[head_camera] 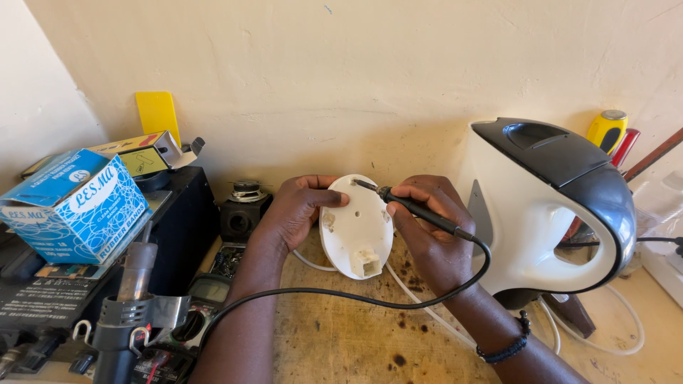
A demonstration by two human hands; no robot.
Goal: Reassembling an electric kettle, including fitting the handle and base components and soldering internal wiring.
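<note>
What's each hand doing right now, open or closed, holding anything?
Left hand: closed on the rim of the round white base, propping it upright.
Right hand: closed on a corded soldering iron, tip at the top of the base.

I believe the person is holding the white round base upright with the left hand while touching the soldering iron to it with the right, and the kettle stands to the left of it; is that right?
Not quite: the head view shows the kettle to the right of the white round base. The left hand does hold it upright, and the right hand applies the soldering iron.

Soldering iron on a white round base

Left hand [299,210] tilts the base [356,227]; right hand [427,227] presses the soldering iron [420,210] against its upper edge.
</note>
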